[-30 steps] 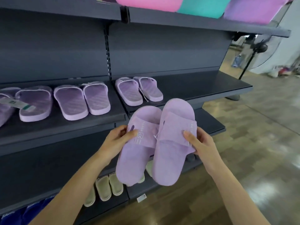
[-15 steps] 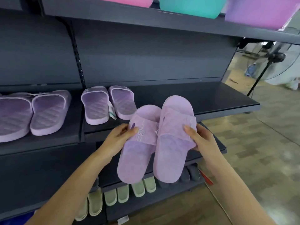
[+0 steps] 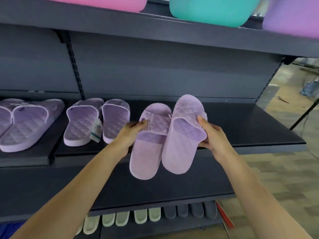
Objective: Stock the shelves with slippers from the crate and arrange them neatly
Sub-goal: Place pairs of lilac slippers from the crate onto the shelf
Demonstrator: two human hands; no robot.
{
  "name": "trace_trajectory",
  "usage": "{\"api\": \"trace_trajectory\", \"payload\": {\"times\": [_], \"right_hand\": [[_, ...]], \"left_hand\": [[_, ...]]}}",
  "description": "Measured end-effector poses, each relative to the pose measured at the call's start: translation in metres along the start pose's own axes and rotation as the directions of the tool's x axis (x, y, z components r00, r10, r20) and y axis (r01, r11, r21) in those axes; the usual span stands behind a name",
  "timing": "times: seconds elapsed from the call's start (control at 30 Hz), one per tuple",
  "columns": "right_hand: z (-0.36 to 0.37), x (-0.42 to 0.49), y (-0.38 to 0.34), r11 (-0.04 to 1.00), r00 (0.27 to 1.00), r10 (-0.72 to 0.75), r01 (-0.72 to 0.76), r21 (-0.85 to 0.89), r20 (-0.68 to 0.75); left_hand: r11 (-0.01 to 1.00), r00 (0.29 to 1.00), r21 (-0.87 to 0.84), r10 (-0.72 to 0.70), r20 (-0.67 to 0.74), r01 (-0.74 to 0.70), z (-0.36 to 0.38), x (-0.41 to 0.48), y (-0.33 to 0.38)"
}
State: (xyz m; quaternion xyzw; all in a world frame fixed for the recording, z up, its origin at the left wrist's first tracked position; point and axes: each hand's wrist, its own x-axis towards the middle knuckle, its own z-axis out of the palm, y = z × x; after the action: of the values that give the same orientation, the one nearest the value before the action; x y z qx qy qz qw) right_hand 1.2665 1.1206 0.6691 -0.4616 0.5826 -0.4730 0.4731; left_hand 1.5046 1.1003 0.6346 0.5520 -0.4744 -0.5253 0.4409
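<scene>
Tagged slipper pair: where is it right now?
Head view, left of centre: the tagged slipper pair lies on the middle shelf, between another lilac pair and the held slippers.

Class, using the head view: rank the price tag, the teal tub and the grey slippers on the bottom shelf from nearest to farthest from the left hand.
1. Price tag, just left of the left hand, on the same shelf.
2. Grey slippers, lower right, bottom shelf.
3. Teal tub, upper right, top shelf.

Both bare forearms are reaching forward and converging. The left hand is curling closed, thumb on top; the right hand is gripping likewise, thumb pressing down, fingers wrapped beneath.
</scene>
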Motion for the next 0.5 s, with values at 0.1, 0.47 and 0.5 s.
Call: {"api": "trace_trajectory", "payload": {"times": [0.1, 0.47, 0.5], "right_hand": [[0.003, 0.026, -0.005, 0.999, 0.997, 0.049, -0.050, 0.010, 0.061], [0.032, 0.113, 0.005, 0.985, 0.995, 0.019, -0.002, -0.172, 0.095], [0.036, 0.118, 0.008, 0.982, 0.996, -0.012, 0.028, -0.186, 0.087]], "left_hand": [[0.997, 0.998, -0.059, -0.053, -0.034, 0.050, 0.003, 0.024, 0.009], [1.000, 0.963, 0.026, 0.003, -0.269, 0.004, 0.023, 0.092, 0.009], [1.000, 0.958, 0.011, 0.011, -0.285, -0.008, 0.024, 0.096, 0.009]]}}
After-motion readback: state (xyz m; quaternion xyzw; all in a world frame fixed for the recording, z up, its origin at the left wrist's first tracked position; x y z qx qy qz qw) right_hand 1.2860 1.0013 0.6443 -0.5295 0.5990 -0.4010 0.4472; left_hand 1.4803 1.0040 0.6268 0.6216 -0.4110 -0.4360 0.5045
